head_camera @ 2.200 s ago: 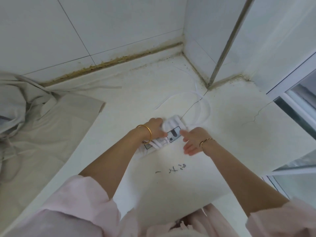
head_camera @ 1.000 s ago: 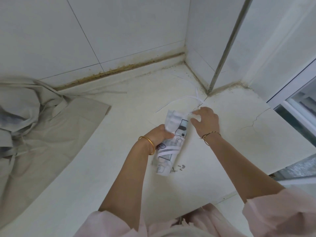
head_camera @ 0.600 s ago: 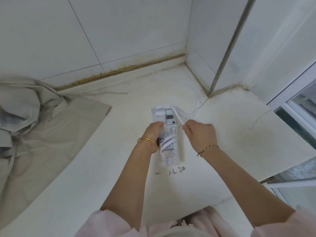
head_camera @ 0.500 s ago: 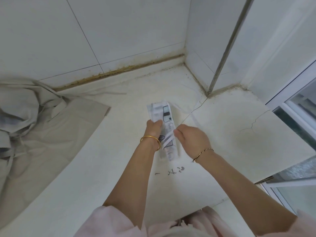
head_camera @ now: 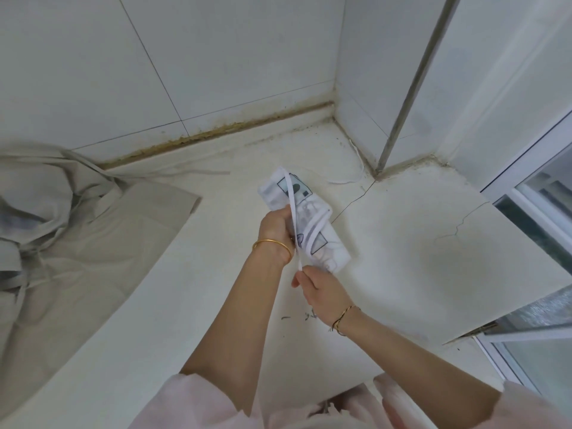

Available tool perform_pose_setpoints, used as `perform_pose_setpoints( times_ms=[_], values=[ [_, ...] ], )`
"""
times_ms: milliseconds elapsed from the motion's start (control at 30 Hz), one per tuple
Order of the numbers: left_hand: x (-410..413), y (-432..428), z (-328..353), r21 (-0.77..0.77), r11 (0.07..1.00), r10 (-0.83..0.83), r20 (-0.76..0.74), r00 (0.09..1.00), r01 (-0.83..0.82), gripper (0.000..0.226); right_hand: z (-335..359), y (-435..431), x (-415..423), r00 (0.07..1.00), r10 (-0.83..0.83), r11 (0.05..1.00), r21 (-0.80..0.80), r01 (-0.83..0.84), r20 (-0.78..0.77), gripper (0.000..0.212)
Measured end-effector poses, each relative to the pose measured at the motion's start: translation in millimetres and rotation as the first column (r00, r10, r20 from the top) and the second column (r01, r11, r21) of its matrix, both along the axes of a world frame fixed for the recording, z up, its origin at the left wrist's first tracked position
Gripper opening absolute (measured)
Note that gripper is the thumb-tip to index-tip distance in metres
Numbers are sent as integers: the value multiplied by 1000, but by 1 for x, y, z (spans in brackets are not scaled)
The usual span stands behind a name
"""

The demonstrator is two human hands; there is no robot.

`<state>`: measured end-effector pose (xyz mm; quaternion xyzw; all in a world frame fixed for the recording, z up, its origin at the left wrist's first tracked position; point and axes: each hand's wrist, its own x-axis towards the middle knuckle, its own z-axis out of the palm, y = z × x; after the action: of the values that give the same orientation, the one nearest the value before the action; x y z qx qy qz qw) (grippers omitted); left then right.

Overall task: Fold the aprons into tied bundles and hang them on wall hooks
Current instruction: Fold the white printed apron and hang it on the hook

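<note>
Through the head camera I watch from afar: a person's left hand (head_camera: 275, 226) grips a rolled white printed apron bundle (head_camera: 331, 249), fingers curled round its middle, above the centre of the white worktop (head_camera: 418, 243). The roll slants from far-left to near-right. The right hand (head_camera: 322, 292), close to the bundle's near end, pinches a white strap (head_camera: 297, 255) drawn taut along the length of the roll; other turns of strap cross the bundle's middle. A loose strap tail (head_camera: 343, 181) trails to the worktop's back right corner, by a metal pipe (head_camera: 405, 88). A crumpled beige apron (head_camera: 93, 243) sprawls along the left edge. A gold bangle (head_camera: 272, 244) circles the left wrist and a thin bracelet (head_camera: 343, 317) the right.
</note>
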<state>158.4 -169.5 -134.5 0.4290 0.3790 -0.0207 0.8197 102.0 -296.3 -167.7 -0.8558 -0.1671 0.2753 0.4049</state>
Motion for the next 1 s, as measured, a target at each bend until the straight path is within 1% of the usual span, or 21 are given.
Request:
perform_pose_setpoints(
  times_ms=[100, 167, 200, 267, 333, 400, 467, 500, 533, 567, 633, 667, 700, 767, 867, 933, 967, 1000],
  values=[
    [3, 1, -1, 56, 998, 41, -11, 999, -40, 21, -7, 1, -5, 999, 9, 1000, 16, -10, 44, 31],
    [3, 3, -3, 132, 991, 12, -19, 1000, -9, 23, -9, -1, -3, 999, 31, 999, 34, -31, -13, 31],
    [2, 4, -3, 141, 990, -11, -7, 1000, 12, 23, -9, -4, 1, 998, 30, 999, 21, -29, -50, 31],
    [-3, 10, -3, 90, 995, -41, 47, 998, 36, 20, -11, -16, 19, 993, -5, 1000, -15, 3, -119, 26],
    [-7, 19, 0, 45, 996, -79, 69, 994, 76, 19, -8, -30, 41, 986, -87, 996, -16, 85, -145, 17],
    [-11, 23, 5, 25, 987, -161, 82, 983, 160, 20, 2, -37, 65, 958, -274, 958, 58, 280, -91, 24],
    [-14, 21, 11, 54, 957, -288, 104, 952, 283, 20, 20, -33, 87, 890, -449, 888, 148, 435, 75, 31],
    [-15, 18, 13, 75, 940, -340, 119, 933, 333, 20, 32, -26, 97, 860, -490, 864, 208, 458, 143, 38],
    [-16, 15, 14, 94, 925, -378, 134, 916, 368, 23, 43, -19, 107, 847, -495, 857, 270, 439, 193, 48],
    [-17, 12, 15, 113, 911, -411, 144, 900, 397, 26, 52, -13, 117, 853, -466, 870, 297, 394, 235, 57],
    [-18, 9, 18, 147, 885, -461, 157, 873, 441, 27, 62, -1, 133, 901, -333, 930, 254, 265, 279, 65],
    [-19, 8, 20, 159, 877, -476, 162, 865, 453, 26, 62, 2, 137, 930, -256, 953, 232, 197, 262, 63],
    [-20, 9, 21, 169, 873, -483, 164, 860, 458, 26, 62, 3, 138, 956, -199, 961, 236, 148, 213, 58],
    [-20, 12, 22, 187, 871, -485, 180, 856, 454, 32, 57, 2, 133, 978, -149, 961, 255, 108, 145, 42],
    [-21, 15, 23, 214, 865, -491, 178, 853, 454, 45, 48, -4, 128, 975, -132, 978, 185, 98, 178, 25],
    [-21, 14, 24, 217, 857, -504, 174, 846, 467, 41, 45, -7, 129, 968, -141, 983, 147, 112, 208, 17],
    [-21, 14, 24, 220, 851, -515, 168, 841, 477, 39, 45, -9, 131, 964, -174, 976, 166, 141, 202, 16],
    [-21, 12, 25, 225, 841, -530, 160, 833, 492, 38, 45, -10, 131, 960, -216, 958, 230, 173, 177, 18]
  ],
)
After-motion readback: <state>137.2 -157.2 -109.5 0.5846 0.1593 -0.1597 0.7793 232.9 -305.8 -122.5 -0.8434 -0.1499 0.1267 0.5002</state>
